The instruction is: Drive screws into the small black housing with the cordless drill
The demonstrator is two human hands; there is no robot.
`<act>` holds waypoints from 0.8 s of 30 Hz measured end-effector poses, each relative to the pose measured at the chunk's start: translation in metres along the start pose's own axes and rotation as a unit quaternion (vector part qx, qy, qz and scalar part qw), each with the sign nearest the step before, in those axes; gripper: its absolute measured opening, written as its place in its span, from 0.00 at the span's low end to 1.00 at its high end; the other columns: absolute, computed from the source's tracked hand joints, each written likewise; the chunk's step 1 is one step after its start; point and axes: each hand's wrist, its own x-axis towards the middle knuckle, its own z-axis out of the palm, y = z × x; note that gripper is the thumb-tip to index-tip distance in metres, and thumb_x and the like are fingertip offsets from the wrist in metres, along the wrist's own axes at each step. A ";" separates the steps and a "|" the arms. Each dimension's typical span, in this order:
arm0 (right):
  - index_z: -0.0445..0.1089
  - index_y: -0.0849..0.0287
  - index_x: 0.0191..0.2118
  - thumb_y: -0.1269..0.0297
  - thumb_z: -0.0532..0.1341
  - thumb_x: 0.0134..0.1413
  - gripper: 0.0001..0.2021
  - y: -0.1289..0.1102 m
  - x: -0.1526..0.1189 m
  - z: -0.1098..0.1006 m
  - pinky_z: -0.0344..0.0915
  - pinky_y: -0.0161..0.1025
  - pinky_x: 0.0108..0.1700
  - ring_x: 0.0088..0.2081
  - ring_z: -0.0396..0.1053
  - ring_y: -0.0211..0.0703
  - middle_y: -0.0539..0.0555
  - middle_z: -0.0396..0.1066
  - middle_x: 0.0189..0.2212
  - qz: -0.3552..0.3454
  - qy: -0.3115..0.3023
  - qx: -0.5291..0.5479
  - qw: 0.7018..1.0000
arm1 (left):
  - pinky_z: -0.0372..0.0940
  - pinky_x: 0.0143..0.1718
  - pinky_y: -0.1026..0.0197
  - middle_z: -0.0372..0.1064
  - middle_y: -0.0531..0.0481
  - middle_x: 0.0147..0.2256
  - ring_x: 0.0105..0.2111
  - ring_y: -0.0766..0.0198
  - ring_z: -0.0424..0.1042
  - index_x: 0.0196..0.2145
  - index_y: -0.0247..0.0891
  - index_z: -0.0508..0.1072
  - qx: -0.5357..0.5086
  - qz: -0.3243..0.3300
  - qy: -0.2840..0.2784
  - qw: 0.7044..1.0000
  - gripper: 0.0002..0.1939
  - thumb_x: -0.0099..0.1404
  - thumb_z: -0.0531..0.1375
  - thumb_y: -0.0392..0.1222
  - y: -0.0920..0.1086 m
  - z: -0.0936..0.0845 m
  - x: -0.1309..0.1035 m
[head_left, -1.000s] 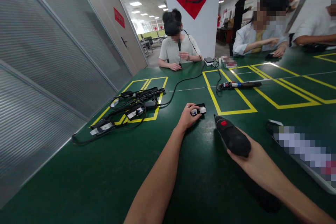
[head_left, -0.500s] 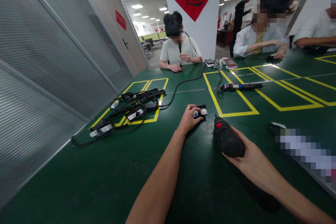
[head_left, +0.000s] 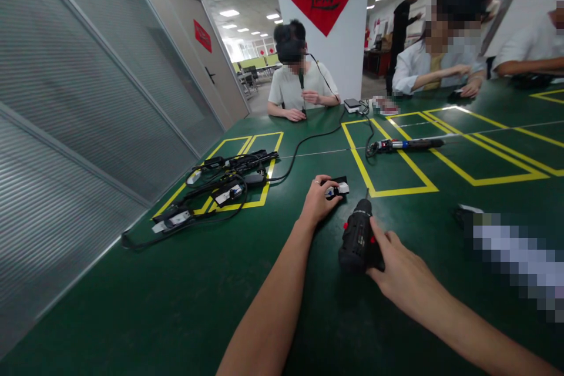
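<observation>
Near the middle of the green table [head_left: 176,305], my left hand [head_left: 321,198] grips a small black and white part [head_left: 340,188] between thumb and fingers. My right hand [head_left: 394,255] is wrapped round a black power screwdriver [head_left: 356,238] with red buttons. The tool lies tilted on its side, its thin bit pointing away from me, just right of the black and white part and apart from it. My right fingers are partly hidden behind the tool.
Black cables with white-labelled parts [head_left: 229,194] lie at the left over yellow tape frames. A pen-like tool [head_left: 412,144] with a cord lies at the back right. A blurred pale item [head_left: 520,252] is at the right. People [head_left: 304,85] sit across the table.
My right hand has turned the screwdriver and moved it slightly left, so its side now shows and its bit points away. My left hand has barely moved.
</observation>
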 end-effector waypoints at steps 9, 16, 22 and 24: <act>0.42 0.65 0.66 0.66 0.56 0.47 0.40 -0.002 -0.005 0.006 0.69 0.51 0.38 0.41 0.71 0.62 0.68 0.63 0.49 -0.018 -0.004 -0.063 0.998 | 0.59 0.53 0.52 0.58 0.47 0.48 0.50 0.58 0.60 0.41 0.42 0.70 0.024 0.007 0.016 1.000 0.16 0.53 0.63 0.37 0.000 -0.001 0.000; 0.42 0.68 0.66 0.66 0.56 0.48 0.39 -0.004 -0.003 0.005 0.70 0.52 0.35 0.41 0.71 0.63 0.70 0.64 0.48 -0.012 0.008 -0.087 0.996 | 0.60 0.53 0.53 0.58 0.47 0.48 0.49 0.59 0.61 0.42 0.42 0.70 0.027 0.015 0.013 0.999 0.16 0.54 0.62 0.37 0.002 -0.003 -0.001; 0.54 0.69 0.62 0.63 0.55 0.53 0.31 -0.019 -0.016 -0.007 0.70 0.56 0.39 0.46 0.68 0.67 0.71 0.66 0.49 -0.036 0.053 -0.114 0.991 | 0.60 0.53 0.53 0.59 0.47 0.48 0.49 0.58 0.61 0.42 0.42 0.69 0.032 0.018 0.002 0.999 0.16 0.54 0.62 0.38 0.002 -0.005 -0.001; 0.56 0.61 0.62 0.60 0.55 0.54 0.29 -0.034 -0.031 -0.026 0.66 0.57 0.48 0.50 0.66 0.64 0.66 0.64 0.54 -0.107 0.118 -0.066 0.985 | 0.59 0.54 0.52 0.59 0.47 0.48 0.50 0.58 0.61 0.44 0.43 0.69 0.034 0.024 -0.005 0.999 0.18 0.53 0.63 0.38 0.001 -0.005 -0.001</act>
